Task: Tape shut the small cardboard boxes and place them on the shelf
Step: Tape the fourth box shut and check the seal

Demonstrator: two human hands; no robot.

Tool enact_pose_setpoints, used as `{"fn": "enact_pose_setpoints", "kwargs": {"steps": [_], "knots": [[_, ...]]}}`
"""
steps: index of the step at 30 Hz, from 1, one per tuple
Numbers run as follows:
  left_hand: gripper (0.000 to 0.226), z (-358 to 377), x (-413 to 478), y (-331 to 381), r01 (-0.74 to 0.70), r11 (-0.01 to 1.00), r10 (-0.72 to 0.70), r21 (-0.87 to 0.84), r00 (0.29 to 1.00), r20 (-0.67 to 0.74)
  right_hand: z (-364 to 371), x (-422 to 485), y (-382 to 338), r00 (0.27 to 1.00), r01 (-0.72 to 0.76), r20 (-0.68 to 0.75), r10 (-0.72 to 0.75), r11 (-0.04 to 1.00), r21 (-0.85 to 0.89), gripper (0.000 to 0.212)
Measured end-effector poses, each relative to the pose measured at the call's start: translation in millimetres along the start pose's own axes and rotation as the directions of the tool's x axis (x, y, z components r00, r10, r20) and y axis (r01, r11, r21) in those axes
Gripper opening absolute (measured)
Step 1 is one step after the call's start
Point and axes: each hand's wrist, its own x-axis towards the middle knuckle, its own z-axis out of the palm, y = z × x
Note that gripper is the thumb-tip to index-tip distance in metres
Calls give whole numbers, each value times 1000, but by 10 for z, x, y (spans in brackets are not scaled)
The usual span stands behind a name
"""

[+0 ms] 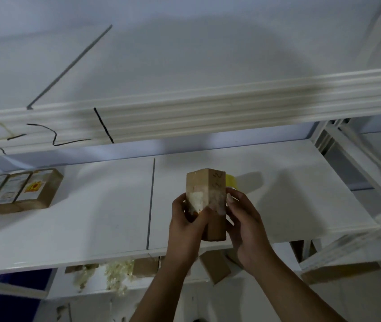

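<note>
Brown and stiff-sided, a small cardboard box stands upright in a person's two hands, held in the air just above the front half of a white shelf. The left hand wraps the lower left side with its thumb laid across the front face, while the right hand clasps the opposite side, fingertips at the right edge; both hands are closed on the box and neither is free. Judging by the easy, fingertip hold, the box is probably light and rigid enough to take pressure on its flat walls, though the glossy, patchy tape over its middle may be slick, so bare cardboard near the corners looks the surer place to hold. A roll of yellow tape shows just behind the box. Three more boxes lie side by side on the shelf, well apart at far left, and loose boxes and pale shreds sit on the level below.
</note>
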Motion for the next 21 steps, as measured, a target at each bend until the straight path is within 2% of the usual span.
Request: {"fn": "enact_pose_setpoints", "kwargs": {"steps": [4, 6, 8, 11, 13, 15, 19, 21], "knots": [[61, 104, -118, 28, -5, 992, 6, -124, 1000, 12, -63, -61, -65, 998, -40, 55, 41, 999, -21, 35], [56, 148, -170, 43, -13, 991, 14, -132, 1000, 8, -75, -101, -66, 992, -67, 103, 69, 997, -27, 42], [55, 175, -218, 41, -33, 995, 30, -96, 999, -31, -95, -126, -67, 988, -77, 129, 80, 997, -29, 45], [65, 193, -288, 40, -98, 994, 103, 38, 985, -142, -106, -156, -82, 985, -54, 156, 68, 995, -89, 39], [64, 182, -327, 38, -132, 990, 139, 59, 978, -154, -80, -194, -85, 979, -47, 193, 64, 995, -92, 44], [50, 145, -348, 37, -102, 995, 101, -5, 986, -130, -34, -231, -81, 969, -59, 237, 70, 997, -53, 48], [58, 9, -432, 74, 75, 958, -101, -276, 991, -83, 106, -271, 4, 935, -120, 340, 97, 992, 48, 53], [47, -149, -461, 72, 62, 963, -92, -264, 990, -105, 197, -282, 75, 917, -143, 387, 91, 984, 107, 52]]}}
